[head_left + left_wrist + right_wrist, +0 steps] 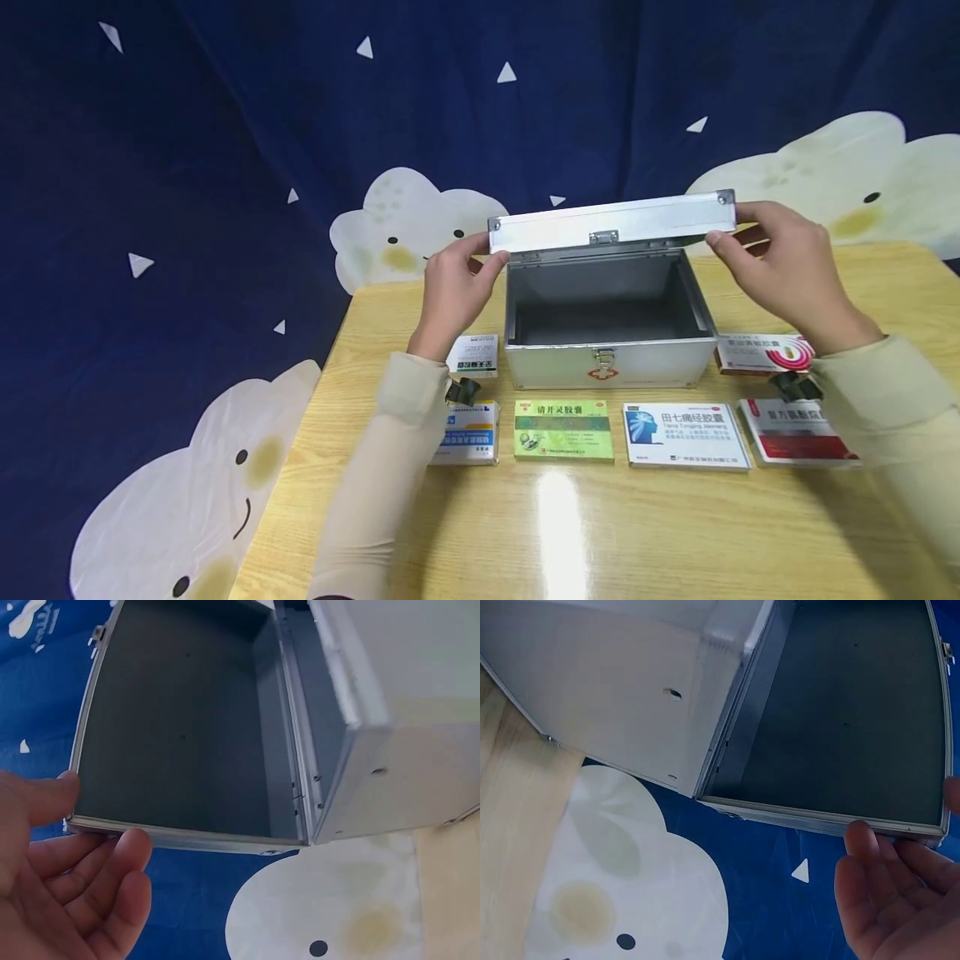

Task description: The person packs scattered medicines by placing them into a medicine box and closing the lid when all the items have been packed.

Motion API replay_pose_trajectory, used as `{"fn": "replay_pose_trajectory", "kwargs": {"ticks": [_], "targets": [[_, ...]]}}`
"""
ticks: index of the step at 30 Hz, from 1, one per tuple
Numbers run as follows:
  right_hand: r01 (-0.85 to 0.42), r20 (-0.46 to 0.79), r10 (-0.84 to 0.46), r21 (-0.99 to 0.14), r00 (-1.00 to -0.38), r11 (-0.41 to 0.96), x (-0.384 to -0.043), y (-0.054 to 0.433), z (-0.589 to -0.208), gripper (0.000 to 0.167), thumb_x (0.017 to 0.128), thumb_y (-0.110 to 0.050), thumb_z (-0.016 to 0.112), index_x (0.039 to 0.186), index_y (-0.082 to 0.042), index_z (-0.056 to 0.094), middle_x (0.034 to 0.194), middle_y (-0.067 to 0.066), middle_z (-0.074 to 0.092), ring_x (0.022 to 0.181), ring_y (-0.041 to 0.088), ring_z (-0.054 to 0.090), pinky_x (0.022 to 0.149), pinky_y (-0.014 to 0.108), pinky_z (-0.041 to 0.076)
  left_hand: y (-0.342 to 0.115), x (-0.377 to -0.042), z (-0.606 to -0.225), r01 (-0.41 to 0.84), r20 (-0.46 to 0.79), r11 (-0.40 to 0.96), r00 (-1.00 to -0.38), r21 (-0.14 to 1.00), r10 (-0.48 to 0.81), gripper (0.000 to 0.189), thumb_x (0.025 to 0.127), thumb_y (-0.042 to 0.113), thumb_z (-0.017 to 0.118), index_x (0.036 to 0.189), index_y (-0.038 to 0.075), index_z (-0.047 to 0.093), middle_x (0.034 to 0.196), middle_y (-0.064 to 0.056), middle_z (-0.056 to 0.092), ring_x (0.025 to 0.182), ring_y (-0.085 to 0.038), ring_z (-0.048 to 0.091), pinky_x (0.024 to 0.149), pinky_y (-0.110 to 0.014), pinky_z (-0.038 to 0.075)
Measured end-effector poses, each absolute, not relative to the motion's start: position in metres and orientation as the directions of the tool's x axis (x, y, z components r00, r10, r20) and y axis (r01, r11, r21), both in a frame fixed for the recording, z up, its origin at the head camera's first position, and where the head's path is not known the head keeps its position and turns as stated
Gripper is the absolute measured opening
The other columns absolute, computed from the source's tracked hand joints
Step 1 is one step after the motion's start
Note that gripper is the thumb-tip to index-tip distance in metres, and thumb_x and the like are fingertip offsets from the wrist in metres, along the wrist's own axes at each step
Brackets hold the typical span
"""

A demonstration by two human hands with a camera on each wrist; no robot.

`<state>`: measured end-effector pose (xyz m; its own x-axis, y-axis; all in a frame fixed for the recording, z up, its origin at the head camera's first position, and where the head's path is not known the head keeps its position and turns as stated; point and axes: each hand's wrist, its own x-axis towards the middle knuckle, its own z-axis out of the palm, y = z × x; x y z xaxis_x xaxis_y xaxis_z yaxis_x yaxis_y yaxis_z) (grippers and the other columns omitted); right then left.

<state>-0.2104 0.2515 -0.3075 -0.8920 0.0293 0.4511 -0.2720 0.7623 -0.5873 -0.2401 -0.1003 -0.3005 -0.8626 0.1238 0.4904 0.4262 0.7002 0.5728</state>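
A silver metal first-aid box (660, 367) with a red cross and a front latch stands on the table, its dark grey inside showing bare. The hinged lid (547, 229) is raised at the back. My left hand (453, 287) pinches the lid's left corner, thumb at the rim and fingers along the outer side, as the left wrist view shows. At the opposite corner my right hand (791, 267) grips the lid in the same way, its fingers (862, 844) against the lid's end wall.
In front of the box lie a green medicine box (562, 430), a white-and-blue one (686, 436), a red-and-white one (798, 437) and a blue-and-yellow one (468, 433). Other medicine boxes flank it left (474, 356) and right (761, 353). A blue cloud-print curtain (420, 108) hangs behind the wooden table (487, 533).
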Motion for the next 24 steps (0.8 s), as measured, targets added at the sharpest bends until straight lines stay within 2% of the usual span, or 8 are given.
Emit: {"fn": "replay_pose_trajectory", "kwargs": {"ticks": [4,6,8,10,11,13,15,24], "targets": [[-0.252,0.424,0.029,-0.59,-0.905,0.767,-0.216,0.252,-0.303,0.051,0.096,-0.032,0.059,0.134,0.002,0.057,0.126,0.028,0.062,0.095,0.044,0.064,0.062,-0.003,0.03,-0.102,-0.243,-0.294,0.409,0.456,0.706,-0.88,0.579,0.136,0.03,0.095,0.027,0.065,0.12,0.011,0.071,0.112,-0.008,0.075,0.079,-0.02,0.068,0.071,-0.032,0.055],[-0.24,0.411,0.031,-0.591,-0.911,0.77,-0.218,0.253,-0.301,0.052,0.096,-0.034,0.059,0.133,0.002,0.057,0.125,0.028,0.063,0.088,0.026,0.067,0.061,-0.001,0.031,-0.103,-0.245,-0.292,0.406,0.443,0.705,-0.885,0.581,0.144,0.03,0.096,0.028,0.065,0.12,0.011,0.071,0.112,-0.008,0.075,0.077,-0.02,0.068,0.07,-0.032,0.055],[-0.233,0.4,0.031,-0.593,-0.916,0.771,-0.22,0.254,-0.299,0.053,0.096,-0.036,0.059,0.133,0.002,0.057,0.125,0.028,0.063,0.082,0.003,0.062,0.06,0.0,0.032,-0.103,-0.247,-0.29,0.401,0.433,0.706,-0.889,0.584,0.148,0.031,0.096,0.029,0.064,0.12,0.012,0.071,0.111,-0.008,0.075,0.076,-0.02,0.067,0.07,-0.032,0.054],[-0.224,0.39,0.033,-0.594,-0.92,0.773,-0.222,0.254,-0.296,0.054,0.096,-0.038,0.058,0.133,0.002,0.057,0.125,0.027,0.063,0.08,-0.002,0.057,0.06,0.002,0.033,-0.103,-0.248,-0.289,0.396,0.428,0.709,-0.892,0.583,0.146,0.031,0.096,0.03,0.064,0.12,0.012,0.071,0.11,-0.008,0.075,0.077,-0.02,0.067,0.071,-0.033,0.054],[-0.213,0.378,0.037,-0.597,-0.925,0.774,-0.224,0.254,-0.295,0.055,0.096,-0.039,0.057,0.134,0.001,0.057,0.126,0.027,0.063,0.081,-0.002,0.057,0.059,0.003,0.034,-0.104,-0.25,-0.288,0.395,0.428,0.712,-0.892,0.581,0.146,0.031,0.096,0.031,0.064,0.12,0.013,0.071,0.11,-0.007,0.075,0.077,-0.02,0.067,0.071,-0.033,0.054],[-0.196,0.356,0.041,-0.603,-0.934,0.773,-0.226,0.254,-0.293,0.057,0.097,-0.041,0.056,0.136,0.001,0.055,0.128,0.027,0.061,0.092,0.015,0.064,0.058,0.006,0.034,-0.105,-0.252,-0.286,0.395,0.432,0.718,-0.89,0.573,0.144,0.031,0.096,0.032,0.064,0.12,0.013,0.072,0.109,-0.008,0.076,0.076,-0.02,0.067,0.071,-0.033,0.054],[-0.175,0.334,0.049,-0.609,-0.941,0.774,-0.229,0.254,-0.29,0.058,0.097,-0.043,0.054,0.136,0.001,0.054,0.129,0.027,0.061,0.098,0.032,0.061,0.058,0.008,0.034,-0.106,-0.255,-0.284,0.396,0.441,0.723,-0.886,0.565,0.141,0.031,0.096,0.032,0.064,0.119,0.014,0.072,0.108,-0.007,0.076,0.076,-0.021,0.067,0.071,-0.034,0.054],[-0.16,0.333,0.073,-0.619,-0.94,0.769,-0.241,0.251,-0.282,0.053,0.096,-0.045,0.054,0.126,-0.001,0.06,0.12,0.023,0.065,0.088,0.008,0.051,0.06,0.015,0.036,-0.108,-0.265,-0.281,0.394,0.474,0.716,-0.875,0.576,0.1,0.031,0.094,0.035,0.066,0.117,0.016,0.074,0.104,-0.006,0.078,0.069,-0.019,0.069,0.069,-0.033,0.054]]}}
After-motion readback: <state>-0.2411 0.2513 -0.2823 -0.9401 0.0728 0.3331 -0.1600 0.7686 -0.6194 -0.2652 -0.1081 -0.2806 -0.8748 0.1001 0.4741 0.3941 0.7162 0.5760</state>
